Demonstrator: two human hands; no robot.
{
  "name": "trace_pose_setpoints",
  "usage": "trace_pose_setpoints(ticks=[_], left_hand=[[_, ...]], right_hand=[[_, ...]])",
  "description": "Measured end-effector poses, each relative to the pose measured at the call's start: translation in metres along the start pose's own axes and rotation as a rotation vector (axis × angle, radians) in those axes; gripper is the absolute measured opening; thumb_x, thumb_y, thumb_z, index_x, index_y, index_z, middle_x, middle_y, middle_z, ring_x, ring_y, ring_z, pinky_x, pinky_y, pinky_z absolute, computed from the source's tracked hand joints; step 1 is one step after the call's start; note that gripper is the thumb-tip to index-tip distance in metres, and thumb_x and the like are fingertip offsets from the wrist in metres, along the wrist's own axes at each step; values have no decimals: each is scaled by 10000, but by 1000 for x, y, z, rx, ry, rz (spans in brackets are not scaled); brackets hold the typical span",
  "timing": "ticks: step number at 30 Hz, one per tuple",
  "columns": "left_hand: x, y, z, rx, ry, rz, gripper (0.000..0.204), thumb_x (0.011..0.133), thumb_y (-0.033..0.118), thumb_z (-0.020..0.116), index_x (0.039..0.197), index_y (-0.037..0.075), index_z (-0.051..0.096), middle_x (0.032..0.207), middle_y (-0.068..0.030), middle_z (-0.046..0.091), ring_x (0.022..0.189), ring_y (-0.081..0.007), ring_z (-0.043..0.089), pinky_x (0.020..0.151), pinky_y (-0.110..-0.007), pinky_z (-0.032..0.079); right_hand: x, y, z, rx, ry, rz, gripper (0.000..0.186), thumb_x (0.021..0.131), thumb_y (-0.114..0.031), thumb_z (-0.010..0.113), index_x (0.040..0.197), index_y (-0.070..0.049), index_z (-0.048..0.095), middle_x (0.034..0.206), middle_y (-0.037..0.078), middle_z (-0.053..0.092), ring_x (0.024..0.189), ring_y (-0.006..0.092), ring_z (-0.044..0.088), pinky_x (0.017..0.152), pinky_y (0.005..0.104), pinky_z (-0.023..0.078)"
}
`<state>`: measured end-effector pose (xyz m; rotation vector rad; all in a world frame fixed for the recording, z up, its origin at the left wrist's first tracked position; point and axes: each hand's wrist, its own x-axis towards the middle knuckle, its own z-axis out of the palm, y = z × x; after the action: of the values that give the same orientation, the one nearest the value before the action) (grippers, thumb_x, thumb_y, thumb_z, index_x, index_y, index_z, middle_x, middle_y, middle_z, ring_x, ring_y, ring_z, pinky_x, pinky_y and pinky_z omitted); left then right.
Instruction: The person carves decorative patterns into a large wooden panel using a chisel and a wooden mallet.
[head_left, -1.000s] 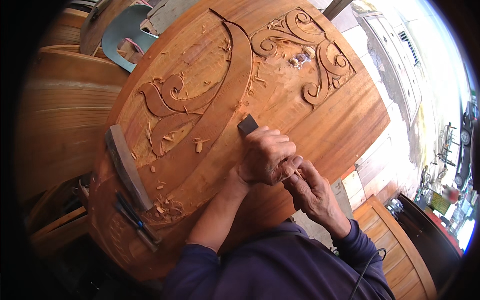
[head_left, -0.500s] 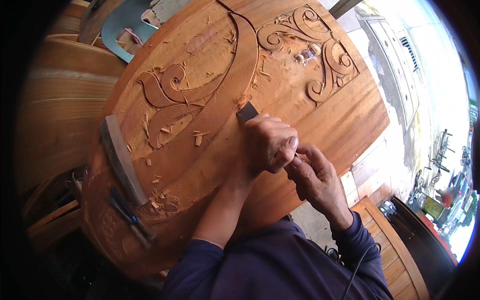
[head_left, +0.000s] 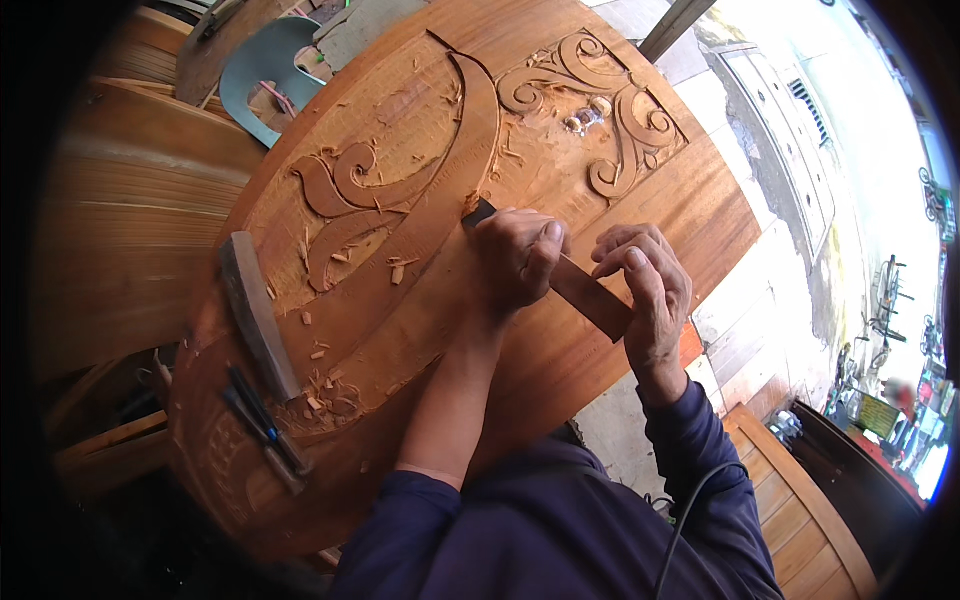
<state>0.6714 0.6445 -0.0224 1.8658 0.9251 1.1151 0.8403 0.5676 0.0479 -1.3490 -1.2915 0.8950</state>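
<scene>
A flat, wide chisel (head_left: 593,298) lies slanted over a carved wooden panel (head_left: 690,215). My left hand (head_left: 515,255) is closed around its middle. The dark blade end touches the wood by a small curl of shaving (head_left: 472,203). At the rear end of the chisel is my right hand (head_left: 652,290), its fingers loosely bent and raised off the bar; whether the palm touches that end cannot be made out. Raised scrollwork (head_left: 640,130) and a long curved band (head_left: 470,130) stand out from the panel.
A wooden block (head_left: 258,315) rests on the panel's left side, with several slim tools (head_left: 268,430) below it. Shavings (head_left: 330,395) lie scattered. A small clear object (head_left: 588,115) sits among the scrolls. Beyond the left edge are a pale blue chair (head_left: 240,100) and wooden boards (head_left: 140,190).
My right hand has loosened and lifted its fingers, baring the rear of the chisel. My left hand and the blade have shifted slightly; the whole view has also shifted a little.
</scene>
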Motion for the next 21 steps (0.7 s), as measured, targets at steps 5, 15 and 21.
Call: trace_pose_setpoints(ticks=[5,15,21], left_hand=[[-10,-5,0,157,178,170,500,1026,353,379,689,75,621,632,-97,626,583,-316,601,630,-439,460],[-36,15,-20,185,-241,91,391,1012,328,556,681,123,597,638,-96,613,639,-313,614,645,-440,429],[-33,4,-26,39,-169,71,474,1020,357,464,632,99,558,588,-93,559,555,-321,560,599,-443,420]], right_hand=[[-11,-36,11,-351,-274,161,361,1008,-235,756,1315,-79,651,1173,178,708,1057,355,713,905,433,585],[-59,-38,17,42,-361,862,420,1135,-224,592,1521,-60,617,1056,127,761,995,164,703,888,318,567],[-49,-48,28,42,-339,789,441,1140,-208,584,1555,-58,586,1085,106,761,985,135,678,892,306,560]])
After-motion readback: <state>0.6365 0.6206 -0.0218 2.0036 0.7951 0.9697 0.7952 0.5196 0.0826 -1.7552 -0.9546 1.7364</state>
